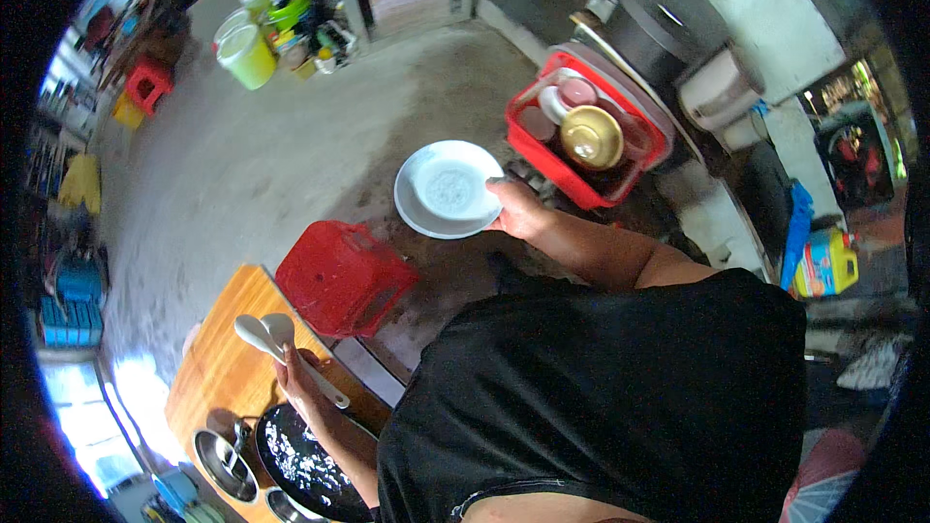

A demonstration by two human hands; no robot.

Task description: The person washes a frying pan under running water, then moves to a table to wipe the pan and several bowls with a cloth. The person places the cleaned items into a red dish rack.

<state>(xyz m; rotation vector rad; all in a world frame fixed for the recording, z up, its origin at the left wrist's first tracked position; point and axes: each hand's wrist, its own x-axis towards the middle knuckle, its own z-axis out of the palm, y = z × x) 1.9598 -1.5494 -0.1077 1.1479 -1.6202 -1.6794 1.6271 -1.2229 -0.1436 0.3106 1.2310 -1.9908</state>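
My right hand (520, 209) grips the rim of a white shallow bowl (449, 190), thumb on the edge, holding it out above the concrete floor. Its inside faces up, with a grey pattern at the centre. Over the wooden table, my left hand (308, 399) is closed around white soup spoons (256, 336), at least two of them. Their bowls point away from me and one handle shows past the hand. Beside the left forearm sits a black pan (300, 465) with shiny reflections inside, and next to it a metal bowl (221, 468) with a utensil in it.
A red plastic stool (334, 276) stands beyond the wooden table (218, 349). To the right, a red basket (520, 131) holds several bowls, one yellow on top. A large black pot (666, 24) and a yellow jug (828, 266) are farther right. Buckets (244, 56) stand at the far left.
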